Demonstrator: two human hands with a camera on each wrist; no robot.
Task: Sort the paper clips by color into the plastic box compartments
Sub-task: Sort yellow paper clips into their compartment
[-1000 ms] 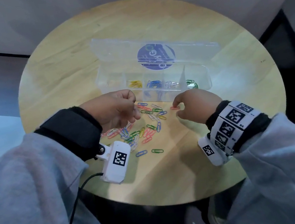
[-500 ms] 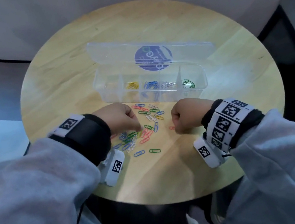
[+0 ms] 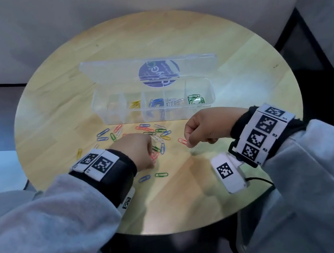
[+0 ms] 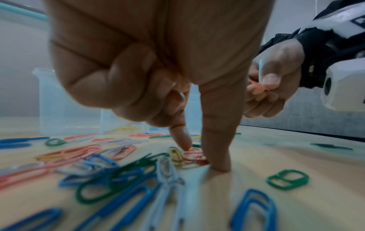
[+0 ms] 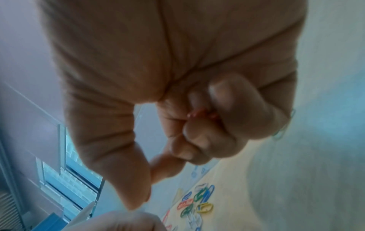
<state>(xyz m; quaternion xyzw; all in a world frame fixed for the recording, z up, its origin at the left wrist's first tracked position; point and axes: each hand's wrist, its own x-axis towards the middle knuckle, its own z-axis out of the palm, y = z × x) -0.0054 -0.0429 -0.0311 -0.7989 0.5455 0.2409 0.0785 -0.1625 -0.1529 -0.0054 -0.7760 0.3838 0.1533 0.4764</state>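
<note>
A red clip sticks out from the right hand, pinched between the thumb and the curled fingers; in the right wrist view a bit of red shows deep inside the fist, and whether that is the same clip or another one cannot be told. The hand is raised above the table, clear of the wood.

The left hand is down in the loose pile of clips. Its index finger and thumb point straight down, tips on the table, closing on another red clip that lies flat between them; a yellow clip lies just beside the fingertips. The remaining fingers are curled into the palm. The clip is touched from both sides but still rests on the wood.

Around and in front of those fingertips lie blue, green, red, white and yellow clips, some overlapping. Two more, a blue one and a green one, lie apart on the wrist side of the left hand.

Beyond both sets of fingers stands the clear plastic box, its lid open and laid back. Reading from the left hand's side toward the right hand's, its compartments hold yellow clips, blue clips, white clips and green clips; the compartment at the far left end looks bare of clips.
</note>
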